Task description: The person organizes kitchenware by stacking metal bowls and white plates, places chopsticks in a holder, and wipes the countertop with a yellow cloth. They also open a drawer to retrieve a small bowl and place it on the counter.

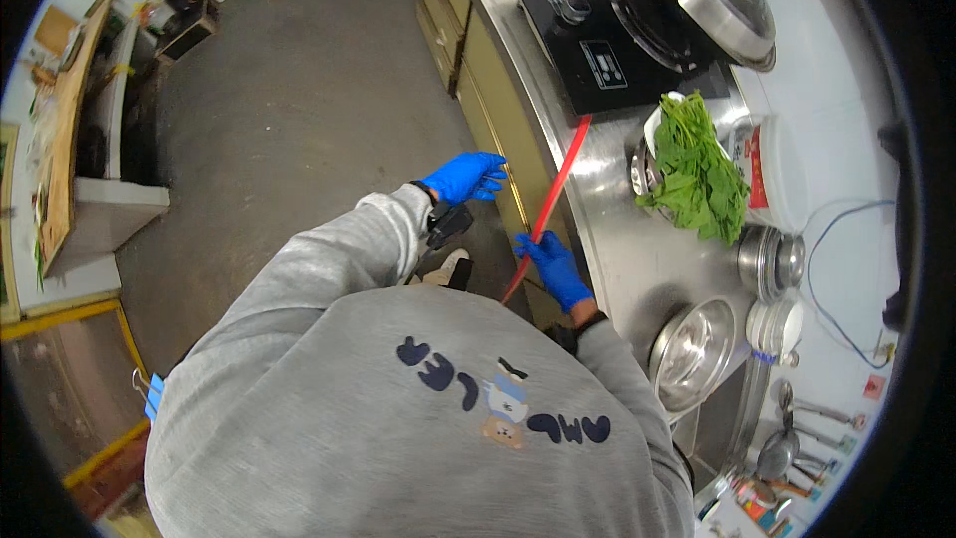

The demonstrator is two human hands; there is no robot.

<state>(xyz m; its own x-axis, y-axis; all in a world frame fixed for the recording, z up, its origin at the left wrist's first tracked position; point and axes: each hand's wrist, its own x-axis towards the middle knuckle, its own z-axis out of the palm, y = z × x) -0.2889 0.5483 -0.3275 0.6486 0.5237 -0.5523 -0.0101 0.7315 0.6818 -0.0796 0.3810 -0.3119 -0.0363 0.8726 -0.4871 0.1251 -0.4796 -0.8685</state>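
Note:
A blue glove covers my left hand (467, 178), which is held out in front of the cupboard doors with its fingers apart and nothing in it. My right hand (553, 265), also in a blue glove, has its fingers around a flat red strip (560, 179), perhaps a hose or band. The strip runs from the edge of the black induction cooker (575, 37) over the counter's rim and down past my right hand. Leafy greens (698, 164) lie on a bowl beside the cooker.
On the steel counter (612, 239) stand a lidded steel pot (717, 0), a white tub (780, 172), stacked steel containers (762, 261) and a steel basin (691, 355) near the sink. Ladles (780, 452) hang on the wall. A wooden-topped shelf (71, 142) stands across the floor.

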